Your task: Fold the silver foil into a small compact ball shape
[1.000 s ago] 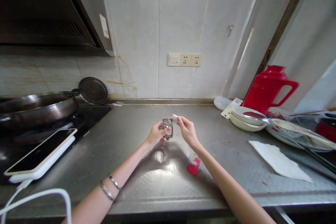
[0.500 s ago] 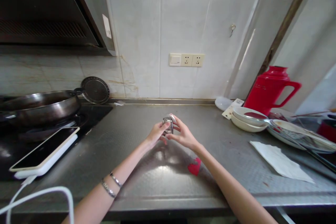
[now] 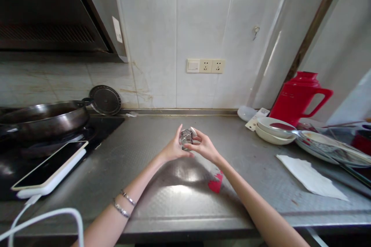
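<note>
Between my hands, above the steel counter [image 3: 150,135], is a small shiny cube [image 3: 186,138] with a silvery, see-through look and dark lines across it; its exact kind is too small to make out. My right hand [image 3: 205,148] pinches it from the right, thumb on the near face and forefinger by the upper corner. From the left, my left hand [image 3: 172,148] cups the cube, one finger upright along its side and another digit stretched beneath. Part of the cube is hidden by the right thumb.
At left, a phone [image 3: 50,164] on a white block with a cable [image 3: 43,213] lies near a pan [image 3: 46,117] on the stove. At right are bowls [image 3: 274,133], a red thermos [image 3: 295,98], a plate [image 3: 319,150] and a paper napkin [image 3: 311,177]. A red heart sticker [image 3: 215,184] marks the counter.
My left hand's fingers have spread from the cube's front face to its left side, baring more of it. My right hand keeps its pinch and has barely moved.
</note>
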### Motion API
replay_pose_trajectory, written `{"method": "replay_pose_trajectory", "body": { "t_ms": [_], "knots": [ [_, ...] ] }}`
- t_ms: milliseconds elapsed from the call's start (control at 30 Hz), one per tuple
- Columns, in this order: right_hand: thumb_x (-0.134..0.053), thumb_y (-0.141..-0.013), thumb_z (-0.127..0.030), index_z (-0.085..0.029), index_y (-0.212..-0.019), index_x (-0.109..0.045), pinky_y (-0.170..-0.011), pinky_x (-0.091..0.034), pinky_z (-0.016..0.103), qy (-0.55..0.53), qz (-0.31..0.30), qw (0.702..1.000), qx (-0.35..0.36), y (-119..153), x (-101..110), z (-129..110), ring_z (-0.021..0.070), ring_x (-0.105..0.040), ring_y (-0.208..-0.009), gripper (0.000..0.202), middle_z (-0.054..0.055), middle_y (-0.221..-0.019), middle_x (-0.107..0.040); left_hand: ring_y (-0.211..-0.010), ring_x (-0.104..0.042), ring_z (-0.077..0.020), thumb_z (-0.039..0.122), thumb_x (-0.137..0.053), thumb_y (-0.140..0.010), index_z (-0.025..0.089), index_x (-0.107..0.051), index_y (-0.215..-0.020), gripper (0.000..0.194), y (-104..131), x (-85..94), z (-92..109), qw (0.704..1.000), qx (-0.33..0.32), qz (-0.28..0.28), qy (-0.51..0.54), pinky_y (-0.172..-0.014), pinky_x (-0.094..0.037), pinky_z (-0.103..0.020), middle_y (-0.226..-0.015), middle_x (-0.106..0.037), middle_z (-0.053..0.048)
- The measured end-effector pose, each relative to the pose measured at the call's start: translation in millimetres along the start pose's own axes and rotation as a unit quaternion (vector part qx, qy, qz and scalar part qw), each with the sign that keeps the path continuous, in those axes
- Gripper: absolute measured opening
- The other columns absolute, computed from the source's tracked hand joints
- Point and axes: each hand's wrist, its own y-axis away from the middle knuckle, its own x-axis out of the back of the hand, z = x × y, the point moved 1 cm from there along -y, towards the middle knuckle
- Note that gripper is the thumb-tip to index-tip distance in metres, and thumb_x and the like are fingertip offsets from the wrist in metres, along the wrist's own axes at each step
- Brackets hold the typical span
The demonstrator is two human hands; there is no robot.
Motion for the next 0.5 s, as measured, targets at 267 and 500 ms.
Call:
{"method": "replay_pose_trajectory", "body": {
  "t_ms": [267,500],
  "knots": [
    [-0.069,-0.073,-0.048,-0.018,-0.109,-0.057,-0.076,-0.056,0.033,-0.005,-0.032,0.999,0.006,-3,7,-2,0.0184,-0.067,-0.089,0.048,0.008,-0.105,-0.066,-0.104,-0.061,-0.0253,0.027,-0.085,-0.053,0.019,-0.037,-0.130,0.092,4,-6.2,-4,0.993,-0.030,0.054,-0.100,-0.092,-0.046,-0.040,-0.117,-0.062,-0.013],
    [-0.052,-0.085,-0.051,-0.017,-0.083,-0.070,-0.067,-0.051,0.029,0.167,0.068,0.982,0.055,-9,21,-5,0.0209,-0.066,-0.078,0.039,0.006,-0.079,-0.071,-0.097,-0.062,-0.0241,0.031,-0.085,-0.053,0.019,-0.038,-0.129,0.090,9,-12.6,7,0.985,-0.013,0.054,-0.164,-0.087,-0.047,-0.035,-0.108,-0.064,-0.010]
  ]
}}
